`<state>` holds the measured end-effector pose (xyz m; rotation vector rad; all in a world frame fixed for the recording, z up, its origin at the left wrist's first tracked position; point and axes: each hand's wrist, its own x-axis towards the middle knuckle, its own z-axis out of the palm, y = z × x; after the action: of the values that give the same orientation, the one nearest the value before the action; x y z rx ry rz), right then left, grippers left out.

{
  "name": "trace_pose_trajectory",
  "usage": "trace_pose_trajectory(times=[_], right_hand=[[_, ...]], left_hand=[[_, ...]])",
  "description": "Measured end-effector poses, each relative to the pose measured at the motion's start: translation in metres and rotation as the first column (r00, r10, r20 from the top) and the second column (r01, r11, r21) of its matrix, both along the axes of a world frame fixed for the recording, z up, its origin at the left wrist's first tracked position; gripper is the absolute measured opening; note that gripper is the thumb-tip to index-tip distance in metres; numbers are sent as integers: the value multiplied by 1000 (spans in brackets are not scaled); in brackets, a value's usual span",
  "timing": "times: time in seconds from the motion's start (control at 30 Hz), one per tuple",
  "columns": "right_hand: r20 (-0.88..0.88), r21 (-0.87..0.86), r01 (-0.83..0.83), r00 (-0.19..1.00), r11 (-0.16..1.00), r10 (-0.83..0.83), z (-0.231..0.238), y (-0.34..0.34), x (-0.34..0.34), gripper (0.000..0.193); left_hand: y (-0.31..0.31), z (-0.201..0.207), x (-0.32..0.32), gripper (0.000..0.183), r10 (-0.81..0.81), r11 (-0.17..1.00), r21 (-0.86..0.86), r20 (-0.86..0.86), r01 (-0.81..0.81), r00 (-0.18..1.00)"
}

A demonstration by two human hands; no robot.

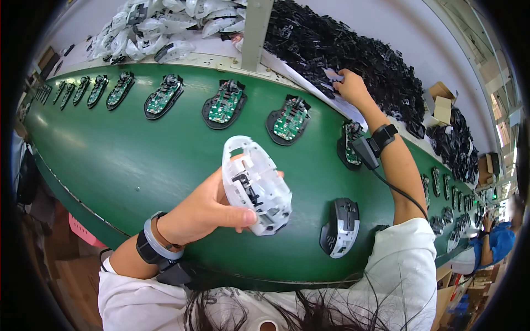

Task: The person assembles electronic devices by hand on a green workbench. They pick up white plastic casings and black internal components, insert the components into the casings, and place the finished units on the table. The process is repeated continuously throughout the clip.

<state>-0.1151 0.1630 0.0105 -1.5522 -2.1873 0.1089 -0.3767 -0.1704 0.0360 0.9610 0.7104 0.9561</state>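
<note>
My left hand (215, 204) grips a white plastic computer mouse shell (265, 185), its hollow inside turned up, above the green belt (182, 182). A small black part (245, 187) sits inside the shell. Out at the far right, my right hand (351, 87) reaches to the near edge of a big heap of small black plastic parts (337, 41). Its thumb and fingers are pinched together there; what lies between them is too small to make out. Below that arm, a mouse base with a green circuit board (349, 146) is partly covered by the wrist strap's box.
More mouse bases with circuit boards (225, 105) run in a row along the belt. One closed grey-and-white mouse (340, 228) lies near me. Bagged white parts (160, 27) are piled behind a metal post (255, 36). A cardboard box (440, 105) stands right; a person in blue (495, 245) works farther along.
</note>
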Motion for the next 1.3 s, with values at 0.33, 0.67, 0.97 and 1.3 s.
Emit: trace_pose_trajectory(times=[0.33, 0.67, 0.97, 1.3], right_hand=[[-245, 217, -183, 941, 959, 234, 24, -51, -2, 33], [130, 462, -796, 498, 392, 857, 74, -247, -78, 26], [-210, 163, -793, 554, 588, 805, 70, -270, -81, 21], [-128, 229, -765, 589, 602, 798, 52, -255, -86, 38]], left_hand=[[-2, 7, -1, 83, 243, 967, 110, -125, -230, 962], [-5, -10, 1, 57, 473, 837, 444, -297, -319, 829], [-5, -7, -7, 56, 439, 856, 468, -428, -222, 790], [0, -7, -13, 55, 388, 884, 430, -462, -181, 797]])
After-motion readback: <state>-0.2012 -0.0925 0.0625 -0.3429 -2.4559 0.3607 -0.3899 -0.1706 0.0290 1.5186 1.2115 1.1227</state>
